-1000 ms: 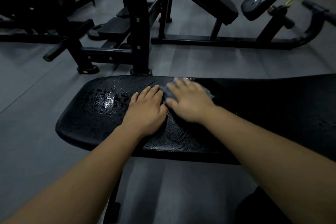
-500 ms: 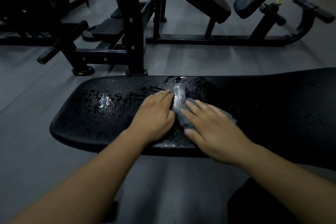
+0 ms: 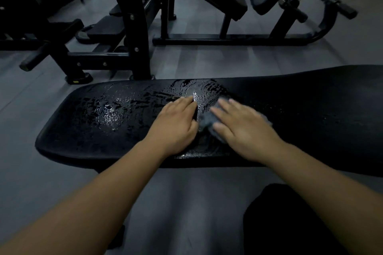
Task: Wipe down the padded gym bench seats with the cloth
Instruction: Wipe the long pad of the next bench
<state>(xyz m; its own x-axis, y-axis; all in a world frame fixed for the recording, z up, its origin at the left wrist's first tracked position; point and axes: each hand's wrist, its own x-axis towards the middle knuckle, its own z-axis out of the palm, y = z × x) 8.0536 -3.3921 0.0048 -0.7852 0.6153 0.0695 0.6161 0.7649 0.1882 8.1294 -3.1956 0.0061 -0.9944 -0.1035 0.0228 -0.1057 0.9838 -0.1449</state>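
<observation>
Facing a long black padded bench seat (image 3: 310, 109), with the long axis running left to right, directly in front of both hands. Pressing a small grey crumpled cloth (image 3: 206, 119) onto the middle of the pad with the right hand (image 3: 244, 130), palm down, fingers straight and spread (cloth mostly hidden beneath). Resting the left hand (image 3: 176, 124) flat on the wet pad just beside the cloth, fingers together, holding nothing. Shiny and wet toward the left end; dull toward the right, probably not yet wiped, and nearer to the right hand.
</observation>
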